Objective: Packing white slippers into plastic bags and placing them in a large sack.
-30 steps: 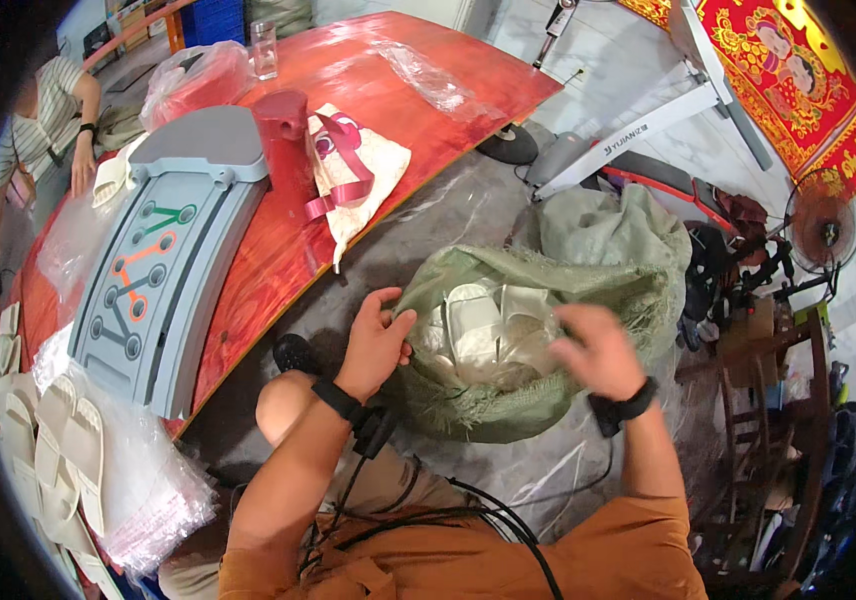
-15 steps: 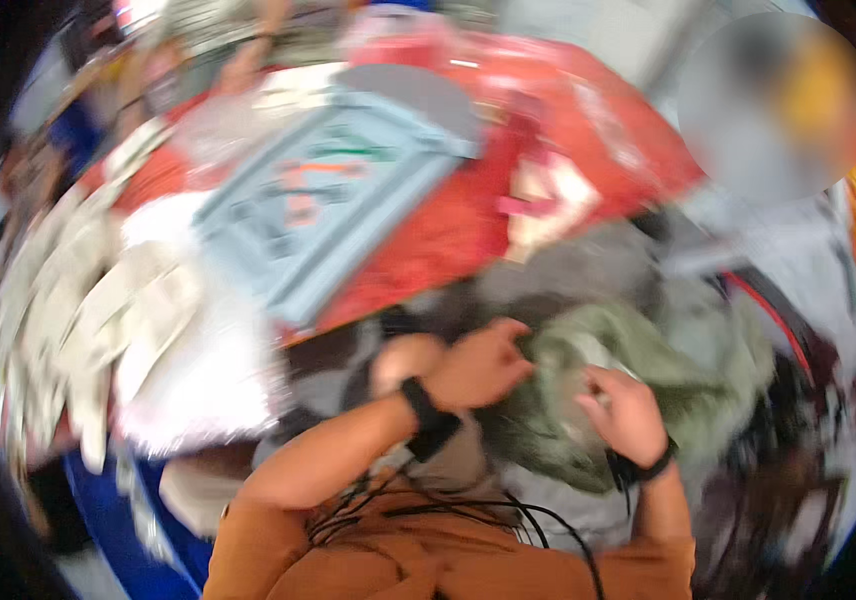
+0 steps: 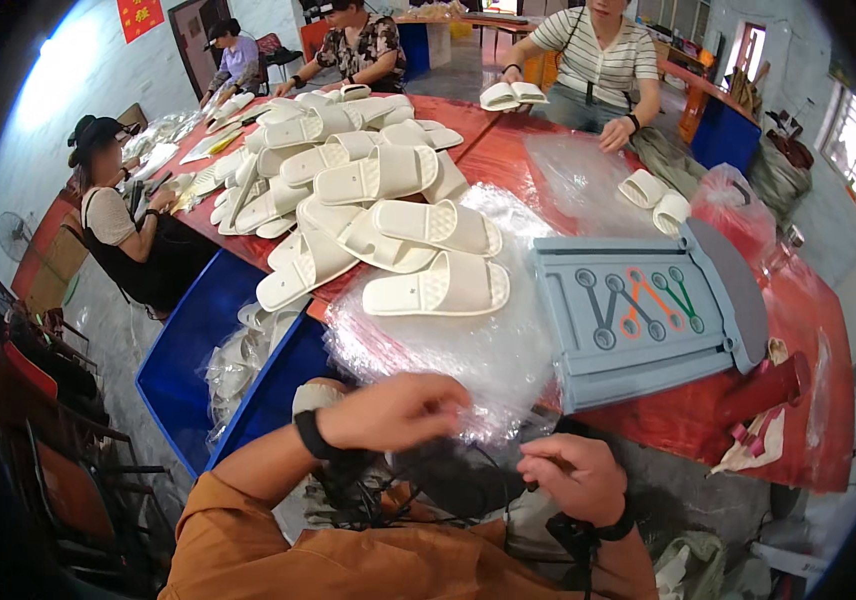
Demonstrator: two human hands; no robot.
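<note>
My left hand [image 3: 396,411] is stretched out at the table's near edge, next to a stack of clear plastic bags [image 3: 428,345]. Its fingers are loosely extended, slightly blurred at the tips, and nothing shows in them. To its right and nearer my body, my right hand [image 3: 580,482] has its fingers curled together; whatever they may hold is too small to make out. Cream slippers [image 3: 435,284] lie on the bags, in front of a large heap of slippers [image 3: 313,160]. A grey-blue plastic board [image 3: 638,310] with coloured link shapes rests right of the bags.
A blue bin [image 3: 183,345] with wrapped slippers stands at left below the red table [image 3: 493,150]. Across the table, a person [image 3: 593,60] holds a slipper pair [image 3: 514,95]; several others sit left. A red tube [image 3: 768,390] lies right. A green sack [image 3: 688,565] sits low right.
The view has swung left and up, bringing the slipper heap and other people into sight. Both my hands have left the green sack and are now by the table's near edge.
</note>
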